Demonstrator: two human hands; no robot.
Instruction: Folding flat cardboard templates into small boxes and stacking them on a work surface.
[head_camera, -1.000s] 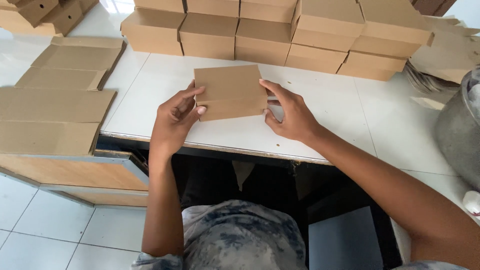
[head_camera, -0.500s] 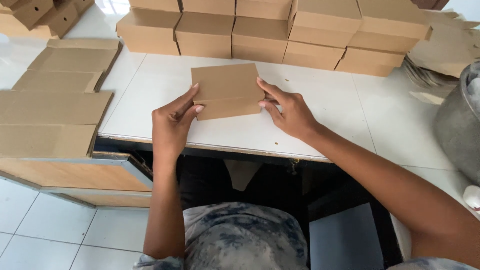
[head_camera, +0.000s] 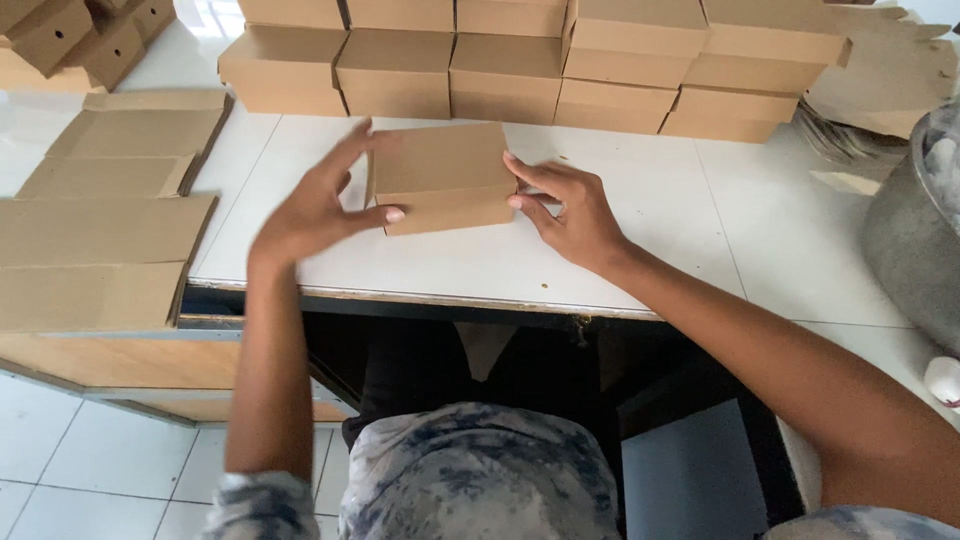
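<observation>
Brown cardboard box, just one, closed, sits on the white table between both hands: left hand fingers spread against its side, right hand fingertips pressing the opposite side.

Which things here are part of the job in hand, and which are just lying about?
In hand: cardboard box, held between left hand and right hand; flat blanks; stacked finished boxes.
Lying about: metal pot, white table.
</observation>
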